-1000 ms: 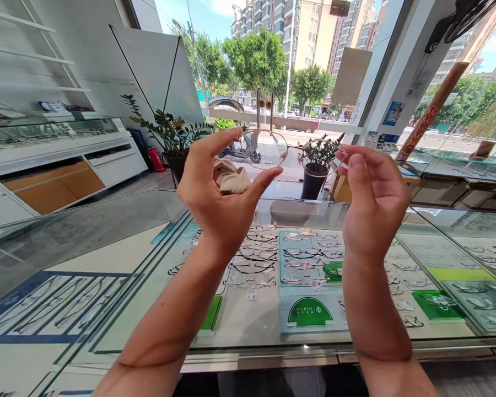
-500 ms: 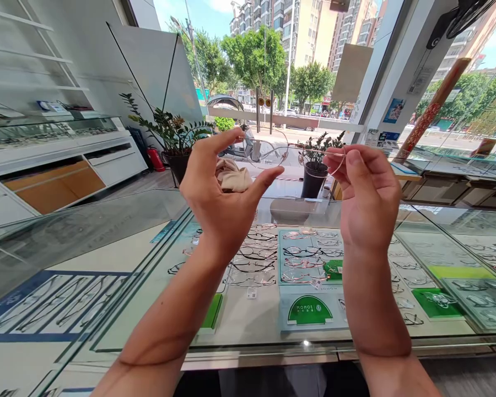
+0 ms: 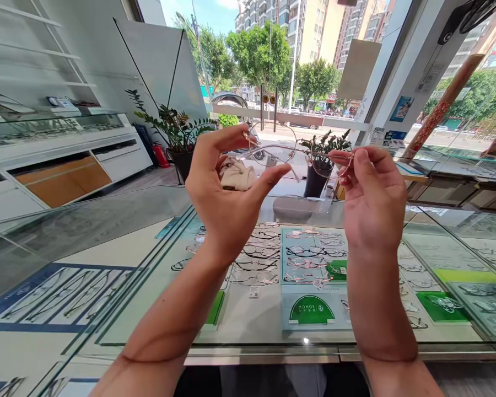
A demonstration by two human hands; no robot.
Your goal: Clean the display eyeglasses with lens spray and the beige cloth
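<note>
Thin-framed eyeglasses are held up in front of me, their clear round lenses facing the window. On their right side my right hand pinches the frame between thumb and fingers. My left hand has a crumpled beige cloth tucked in its palm under the curled fingers. Its index fingertip is at the left edge of the glasses, while the thumb stays stretched out below the left lens. One temple arm of the glasses slants down near that thumb tip.
Below my hands is a glass display counter with rows of eyeglass frames and a green sign. Potted plants stand beyond it by the window. At left are another display case and a fire extinguisher.
The eyeglasses have turned, so the lenses face me more fully and a temple tip shows by my left thumb. Both hands keep nearly the same pose, and the view has shifted slightly.
</note>
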